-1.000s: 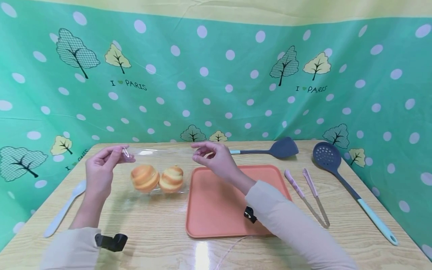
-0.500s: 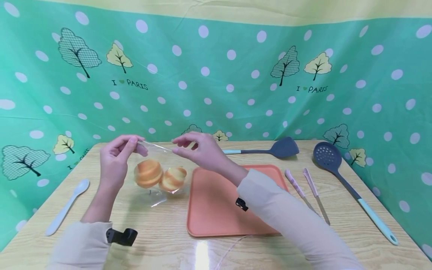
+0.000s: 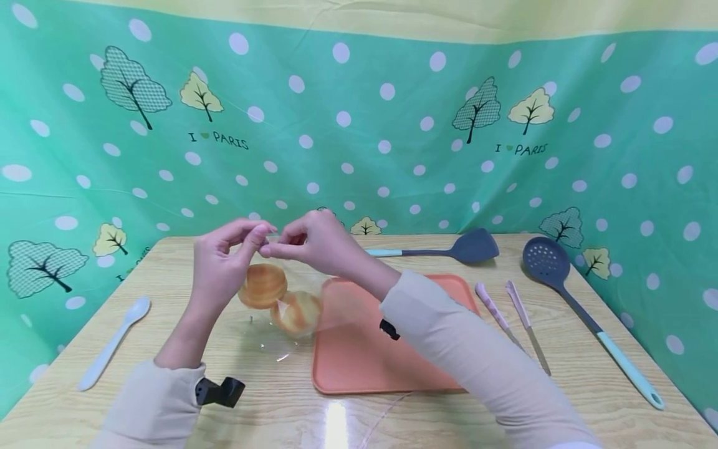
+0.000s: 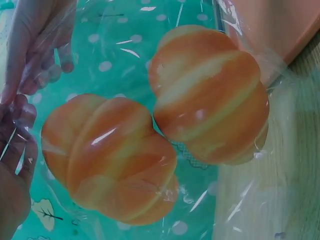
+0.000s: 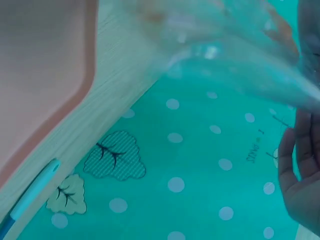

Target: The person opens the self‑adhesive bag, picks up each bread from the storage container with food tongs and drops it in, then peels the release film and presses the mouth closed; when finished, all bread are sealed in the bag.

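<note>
A clear plastic bag (image 3: 269, 343) with two striped bread rolls inside hangs above the table, left of the tray. My left hand (image 3: 227, 262) pinches its gathered top between thumb and fingers. My right hand (image 3: 316, 240) pinches the same top edge, its fingertips close against the left ones. Below the hands, one bread roll (image 3: 262, 287) sits higher and to the left; the other bread roll (image 3: 297, 313) is lower right. Through the film in the left wrist view, both rolls show large. The right wrist view has the bag blurred near its top.
A salmon-pink tray (image 3: 387, 349) lies right of the bag. Behind it is a dark spatula (image 3: 473, 246). Tongs (image 3: 527, 321) and a skimmer (image 3: 546, 262) lie at the right, and a pale spoon (image 3: 114, 343) at the left. A patterned curtain hangs behind the table.
The hands have come together: the left moved right, and the right moved left. The bag's stretched top is now gathered between them, and the rolls have shifted right and tilted.
</note>
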A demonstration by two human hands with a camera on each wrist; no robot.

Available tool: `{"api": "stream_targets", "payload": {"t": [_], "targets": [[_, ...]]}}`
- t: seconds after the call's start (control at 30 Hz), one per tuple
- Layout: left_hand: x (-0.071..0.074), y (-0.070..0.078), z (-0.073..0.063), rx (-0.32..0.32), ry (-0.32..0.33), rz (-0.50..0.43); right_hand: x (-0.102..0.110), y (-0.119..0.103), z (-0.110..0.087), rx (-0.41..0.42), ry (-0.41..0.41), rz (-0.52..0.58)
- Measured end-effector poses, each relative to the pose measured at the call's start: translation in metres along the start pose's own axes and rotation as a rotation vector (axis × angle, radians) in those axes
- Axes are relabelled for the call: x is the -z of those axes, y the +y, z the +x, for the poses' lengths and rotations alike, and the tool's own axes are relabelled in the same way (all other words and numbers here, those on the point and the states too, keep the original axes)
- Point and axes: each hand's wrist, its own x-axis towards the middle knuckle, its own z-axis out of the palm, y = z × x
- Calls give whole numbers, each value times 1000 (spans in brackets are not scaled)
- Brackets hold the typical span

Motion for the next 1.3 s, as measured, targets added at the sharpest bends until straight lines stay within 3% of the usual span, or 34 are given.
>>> {"api": "stream_targets", "payload": {"t": [0.2,0.4,0.6,0.73,1.1,1.2,1.3], "targets": [[-3,4,0,-45,0,41,4,4,-3,-20,-45,74],[-4,6,-1,-81,28,45,7,7,-6,-43,-83,69],[-4,6,0,-94,43,34,10,13,-13,-95,-130,100],[-3,6,1,-92,59,27,11,17,-17,-78,-136,107],[26,1,9,0,179,-9,11,47,-47,-136,-196,42],[38,-4,9,71,224,-83,11,63,-63,-112,-220,-4],[53,-10,8,126,304,-224,12,81,-81,-95,-263,-67]]}}
